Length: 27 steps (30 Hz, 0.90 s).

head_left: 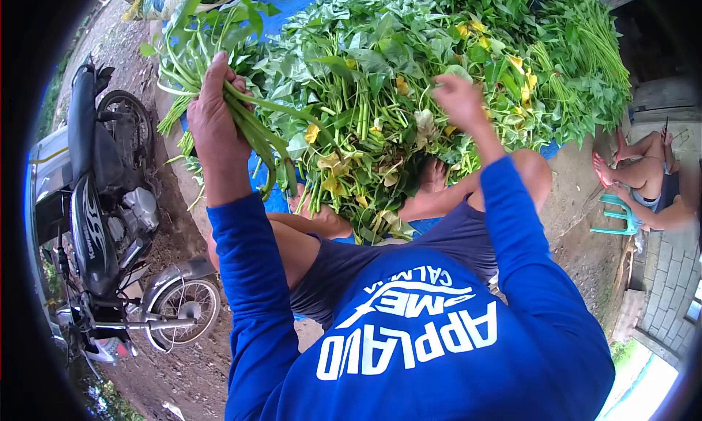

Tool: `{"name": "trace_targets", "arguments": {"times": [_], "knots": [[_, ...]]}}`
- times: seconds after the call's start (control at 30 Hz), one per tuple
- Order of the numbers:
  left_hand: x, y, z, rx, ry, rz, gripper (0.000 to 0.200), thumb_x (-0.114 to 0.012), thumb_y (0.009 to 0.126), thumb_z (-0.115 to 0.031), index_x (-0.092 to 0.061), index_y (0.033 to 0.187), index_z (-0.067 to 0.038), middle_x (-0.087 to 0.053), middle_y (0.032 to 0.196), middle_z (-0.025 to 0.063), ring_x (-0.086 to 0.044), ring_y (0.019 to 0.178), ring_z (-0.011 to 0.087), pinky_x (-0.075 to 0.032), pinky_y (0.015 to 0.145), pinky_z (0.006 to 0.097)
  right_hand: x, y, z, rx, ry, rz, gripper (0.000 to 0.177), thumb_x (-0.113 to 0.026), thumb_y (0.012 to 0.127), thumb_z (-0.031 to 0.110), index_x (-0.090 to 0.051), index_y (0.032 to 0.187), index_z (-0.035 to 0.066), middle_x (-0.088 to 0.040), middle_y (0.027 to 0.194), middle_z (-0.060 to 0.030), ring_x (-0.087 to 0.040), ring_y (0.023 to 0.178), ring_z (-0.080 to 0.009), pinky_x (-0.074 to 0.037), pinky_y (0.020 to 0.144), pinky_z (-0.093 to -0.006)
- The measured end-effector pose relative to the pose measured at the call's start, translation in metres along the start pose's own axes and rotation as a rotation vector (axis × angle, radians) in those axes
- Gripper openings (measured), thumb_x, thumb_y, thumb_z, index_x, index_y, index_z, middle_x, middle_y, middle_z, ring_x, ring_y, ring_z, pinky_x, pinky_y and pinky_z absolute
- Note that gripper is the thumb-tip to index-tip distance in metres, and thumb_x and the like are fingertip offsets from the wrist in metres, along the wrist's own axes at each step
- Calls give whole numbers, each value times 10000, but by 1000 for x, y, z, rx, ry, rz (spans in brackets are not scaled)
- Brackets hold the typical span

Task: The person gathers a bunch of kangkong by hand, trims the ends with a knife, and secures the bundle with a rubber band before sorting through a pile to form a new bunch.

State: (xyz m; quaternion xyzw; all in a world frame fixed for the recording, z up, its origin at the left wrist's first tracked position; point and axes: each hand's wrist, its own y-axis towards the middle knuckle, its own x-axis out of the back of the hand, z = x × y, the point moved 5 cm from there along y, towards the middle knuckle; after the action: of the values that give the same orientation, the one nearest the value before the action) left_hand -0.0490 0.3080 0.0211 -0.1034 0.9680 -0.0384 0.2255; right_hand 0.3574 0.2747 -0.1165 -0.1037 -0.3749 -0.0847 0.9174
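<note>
My left hand (218, 121) is closed round a bunch of leafy green stems (252, 129), raised at the left side of the pile. Its leaves spread up and away from me, and the thick stem ends hang down toward my knee. My right hand (459, 103) is over the middle of the pile, smeared by motion, with its fingers hard to make out. A pale leaf lies just beyond it. Under both hands spreads a large heap of leafy greens (373, 70), with yellow and wilted leaves (336, 165) mixed in near my feet.
A blue sheet (274, 198) shows under the heap. On the left, a motorcycle (95, 231) stands on bare dirt. Tied-looking bundles of long stems (585, 48) lie at the far right. Another person (651, 172) sits at the right near a teal plastic stool (616, 215).
</note>
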Motion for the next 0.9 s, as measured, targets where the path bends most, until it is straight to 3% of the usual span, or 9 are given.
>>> {"name": "trace_targets", "arguments": {"times": [0.07, 0.17, 0.23, 0.3, 0.37, 0.47, 0.57, 0.7, 0.9], "knots": [[3, -3, 1, -32, 89, -9, 286, -760, 996, -290, -625, 839, -93, -612, 687, 19, -553, 537, 91, -425, 482, 229, -94, 2, 12, 154, -97, 143, 327, -674, 882, 255, -787, 1115, 54, -759, 1144, -220, -729, 1083, -362, -558, 999, -423], [1, 0, 3, -53, 42, -20, 293, -754, 1004, -283, -627, 826, -89, -610, 685, 17, -544, 533, 86, -409, 483, 226, -158, 4, 40, -24, -183, 269, 371, -709, 869, 317, -770, 1062, 5, -726, 1162, -282, -709, 1092, -409, -550, 1011, -469], [5, -1, 0, -43, 47, -8, 295, -755, 1004, -281, -633, 822, -85, -609, 682, 17, -547, 535, 86, -410, 483, 227, -175, -4, 58, -159, -177, 229, 602, -734, 887, 411, -672, 1231, -79, -686, 1234, -322, -675, 1156, -427, -529, 1053, -464], [9, 0, -2, -38, 56, -30, 295, -761, 1000, -285, -645, 823, -80, -615, 686, 19, -553, 541, 85, -419, 488, 227, -191, -6, 68, -209, -282, 119, 992, -782, 871, 478, -328, 1505, -135, -511, 1462, -339, -543, 1335, -453, -458, 1144, -462], [14, 0, -2, -28, 69, -44, 290, -763, 999, -288, -652, 834, -77, -622, 694, 20, -558, 547, 85, -422, 491, 227, -203, -8, 77, -172, -392, 130, 1074, -819, 836, 474, -281, 1542, -131, -489, 1487, -317, -536, 1348, -445, -465, 1139, -476], [17, 0, -2, -47, 71, -30, 271, -769, 994, -282, -662, 856, -75, -631, 709, 19, -564, 558, 85, -427, 503, 225, -229, 10, 64, -218, -497, 300, 1139, -845, 803, 497, -266, 1560, -125, -500, 1474, -287, -517, 1374, -418, -461, 1139, -501], [17, -4, -9, -65, 63, -15, 254, -772, 991, -273, -667, 872, -74, -636, 720, 16, -567, 567, 85, -432, 516, 223, -227, 43, 52, -353, -303, 346, 1176, -880, 766, 492, -263, 1565, -110, -493, 1493, -262, -500, 1393, -394, -457, 1137, -523], [18, -2, -13, -87, 41, -15, 258, -766, 992, -277, -668, 867, -74, -635, 713, 12, -563, 566, 82, -432, 524, 228, -234, 13, 76, -328, -484, 253, 1328, -930, 703, 497, -167, 1606, -108, -468, 1543, -267, -495, 1398, -380, -447, 1140, -513], [26, -5, -19, -87, 44, -34, 263, -772, 983, -278, -676, 846, -76, -638, 709, 11, -565, 568, 77, -429, 528, 224, -227, 15, 67, -291, -488, 364, 1184, -769, 838, 352, -19, 1637, -95, -518, 1511, -291, -547, 1369, -433, -440, 1137, -524]]}}
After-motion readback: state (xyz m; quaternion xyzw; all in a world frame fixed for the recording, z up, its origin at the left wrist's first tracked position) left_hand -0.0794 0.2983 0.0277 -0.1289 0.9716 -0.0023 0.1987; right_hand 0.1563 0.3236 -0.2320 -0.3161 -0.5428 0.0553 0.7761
